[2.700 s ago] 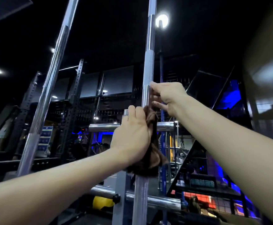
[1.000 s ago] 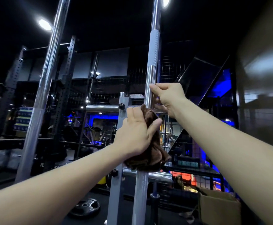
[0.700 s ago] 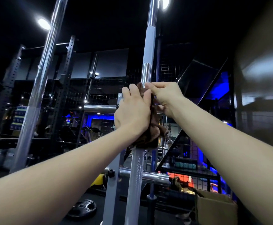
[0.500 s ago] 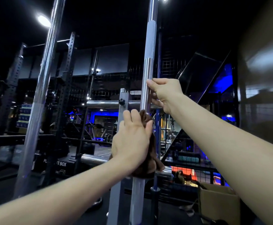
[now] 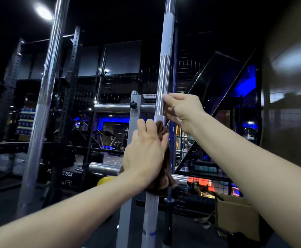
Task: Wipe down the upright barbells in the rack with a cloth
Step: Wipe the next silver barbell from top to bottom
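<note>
A chrome upright barbell [image 5: 164, 72] stands in the middle of the view, with knurled and smooth sections. My left hand [image 5: 146, 153] wraps a brown cloth [image 5: 165, 169] around its shaft, just below a knurled band. Above it, my right hand [image 5: 182, 108] grips the same bar on the smooth section. A second upright barbell [image 5: 44, 97] stands apart to the left, untouched.
A grey rack post [image 5: 135, 111] with horizontal chrome pegs [image 5: 110, 105] stands right behind the bar. A cardboard box [image 5: 235, 215] sits on the floor at lower right. Dark power racks, a plyo box and a yellow ball [image 5: 105, 180] fill the left background.
My left hand slid the cloth up the bar until it met my right hand, then back down. My right hand kept its grip on the bar throughout.
</note>
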Action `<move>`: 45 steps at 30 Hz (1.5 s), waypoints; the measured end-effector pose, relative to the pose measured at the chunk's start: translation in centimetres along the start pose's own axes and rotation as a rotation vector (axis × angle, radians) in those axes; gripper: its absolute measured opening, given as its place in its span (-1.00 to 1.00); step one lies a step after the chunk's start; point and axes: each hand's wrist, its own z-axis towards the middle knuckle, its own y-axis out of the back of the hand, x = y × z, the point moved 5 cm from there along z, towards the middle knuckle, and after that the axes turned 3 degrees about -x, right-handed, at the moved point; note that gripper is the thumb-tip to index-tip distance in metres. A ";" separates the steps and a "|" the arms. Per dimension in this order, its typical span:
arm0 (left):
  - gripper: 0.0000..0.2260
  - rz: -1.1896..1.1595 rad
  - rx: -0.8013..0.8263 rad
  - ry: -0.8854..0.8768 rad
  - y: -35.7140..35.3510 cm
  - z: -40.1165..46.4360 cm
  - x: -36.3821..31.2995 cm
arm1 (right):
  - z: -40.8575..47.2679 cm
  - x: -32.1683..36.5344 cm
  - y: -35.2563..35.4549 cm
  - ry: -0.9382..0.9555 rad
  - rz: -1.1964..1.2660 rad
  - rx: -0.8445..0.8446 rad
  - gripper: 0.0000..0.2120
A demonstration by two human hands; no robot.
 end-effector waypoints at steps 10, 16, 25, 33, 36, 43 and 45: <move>-0.62 -0.157 -0.060 0.028 0.5 5.8 -1.0 | 0.1 -0.7 0.4 -0.042 0.071 -0.036 -0.85; -0.61 -0.062 0.054 -0.008 -0.5 -1.3 0.6 | -0.7 -1.9 0.1 -0.023 0.002 -0.022 -0.89; -0.61 -0.269 -0.026 0.056 0.0 3.3 0.0 | -1.4 -2.4 -0.1 -0.001 0.110 -0.030 -0.89; -0.68 -0.164 0.182 -0.034 -1.5 -4.7 2.2 | -3.9 -6.0 0.8 -0.041 0.000 -0.014 -0.90; -0.69 -0.280 0.098 0.008 -0.3 -1.3 1.4 | -3.4 -5.6 0.9 -0.110 -0.025 -0.017 -0.94; -0.65 -0.304 -0.019 0.076 -0.3 0.8 0.4 | -2.8 -6.3 1.5 -0.148 -0.020 0.034 -0.77; -0.68 -0.278 0.048 0.074 -1.0 -2.4 1.0 | -3.4 -6.5 1.7 -0.137 -0.038 0.036 -0.79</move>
